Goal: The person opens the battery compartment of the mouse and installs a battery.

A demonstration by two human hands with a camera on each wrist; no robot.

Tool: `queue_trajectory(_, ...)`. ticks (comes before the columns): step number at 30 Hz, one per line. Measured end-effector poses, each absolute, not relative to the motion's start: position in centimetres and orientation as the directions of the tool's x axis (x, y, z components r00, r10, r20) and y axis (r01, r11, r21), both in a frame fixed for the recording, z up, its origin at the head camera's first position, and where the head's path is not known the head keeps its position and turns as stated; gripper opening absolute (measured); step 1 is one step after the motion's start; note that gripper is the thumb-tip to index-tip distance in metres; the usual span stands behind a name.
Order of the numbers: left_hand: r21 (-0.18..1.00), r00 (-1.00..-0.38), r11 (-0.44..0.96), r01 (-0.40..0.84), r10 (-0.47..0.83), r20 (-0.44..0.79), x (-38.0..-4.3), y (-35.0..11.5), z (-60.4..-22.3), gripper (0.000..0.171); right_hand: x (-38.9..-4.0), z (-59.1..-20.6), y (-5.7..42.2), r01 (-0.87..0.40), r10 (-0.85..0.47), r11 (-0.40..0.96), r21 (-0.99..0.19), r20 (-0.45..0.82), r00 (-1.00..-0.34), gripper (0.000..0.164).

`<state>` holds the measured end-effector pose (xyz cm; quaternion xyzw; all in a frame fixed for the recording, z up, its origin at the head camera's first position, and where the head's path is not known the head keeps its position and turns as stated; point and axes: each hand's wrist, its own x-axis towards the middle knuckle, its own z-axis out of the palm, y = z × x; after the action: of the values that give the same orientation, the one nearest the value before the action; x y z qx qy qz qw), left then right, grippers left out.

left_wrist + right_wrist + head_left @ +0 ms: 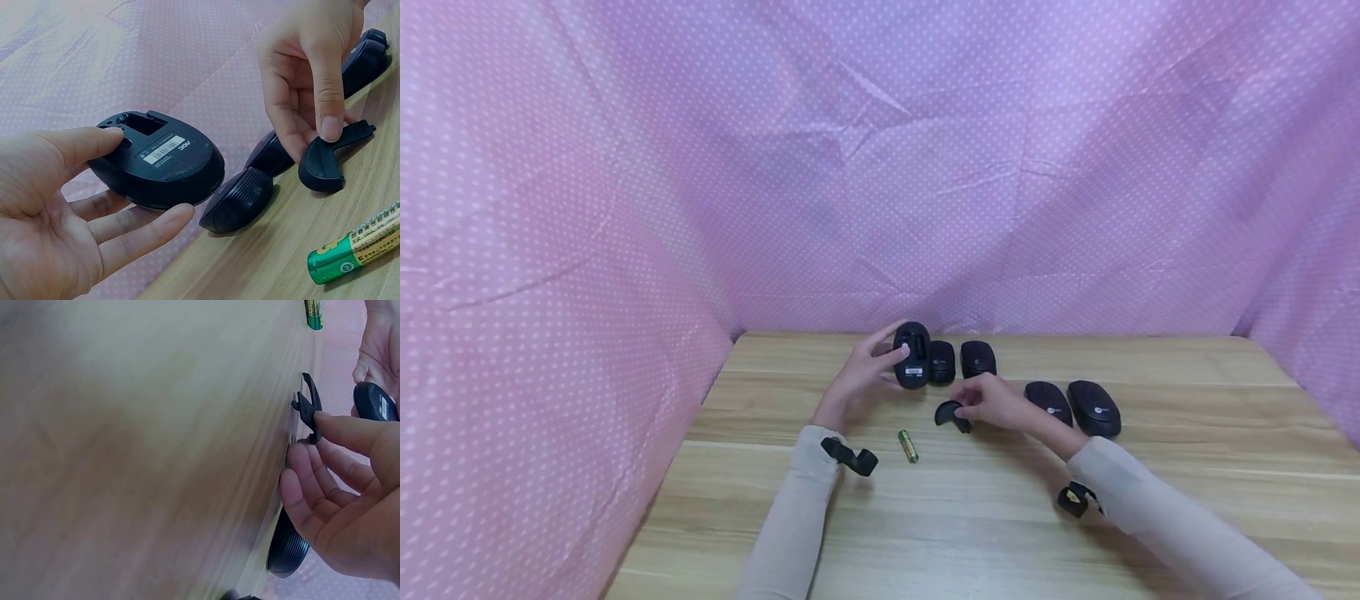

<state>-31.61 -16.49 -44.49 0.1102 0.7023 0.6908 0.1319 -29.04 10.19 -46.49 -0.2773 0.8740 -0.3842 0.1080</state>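
Observation:
My left hand [862, 372] grips a black computer mouse [164, 164] with its underside turned up, the thumb lying beside the uncovered battery slot [145, 124]. A white barcode label shows on that underside. To the right, my right hand [992, 402] pinches a black battery cover [322, 164] between thumb and fingers, low over the table. The cover has a curved end and a narrow arm. A green and gold battery [908, 447] lies on the table in front of and between the hands.
Two black mice, one nearer the left [942, 363] and one beside it [978, 358], stand behind the hands. Two more, a mouse [1048, 400] and its neighbour [1094, 408], sit by the right forearm. Pink dotted cloth [880, 208] hangs behind the wooden table [970, 533].

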Motion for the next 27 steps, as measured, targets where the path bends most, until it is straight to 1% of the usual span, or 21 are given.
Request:
queue_trajectory(7,0.999,-0.943,0.022,-0.029,0.332,-0.034,-31.6,-16.4,-44.7,0.053,-29.0,-46.6,10.2,-0.415,-0.588,0.553,-0.723,0.015,-0.809,0.009)
queue_trajectory(18,1.0,-0.942,0.015,-0.021,0.335,-0.025,-31.5,-16.5,-44.5,0.055,-28.9,-46.8,10.0,-0.428,-0.589,0.555,-0.713,0.025,-0.808,0.011)
queue_trajectory(22,1.0,-0.942,0.014,-0.026,0.334,-0.029,-31.5,-16.6,-44.4,0.054,-28.6,-46.8,9.8,-0.457,-0.585,0.561,-0.69,0.06,-0.809,0.013)
queue_trajectory(27,0.999,-0.943,0.017,-0.03,0.332,-0.034,-31.4,-16.7,-44.3,0.054,-28.0,-46.4,9.0,-0.519,-0.614,0.533,-0.668,0.117,-0.781,0.016)
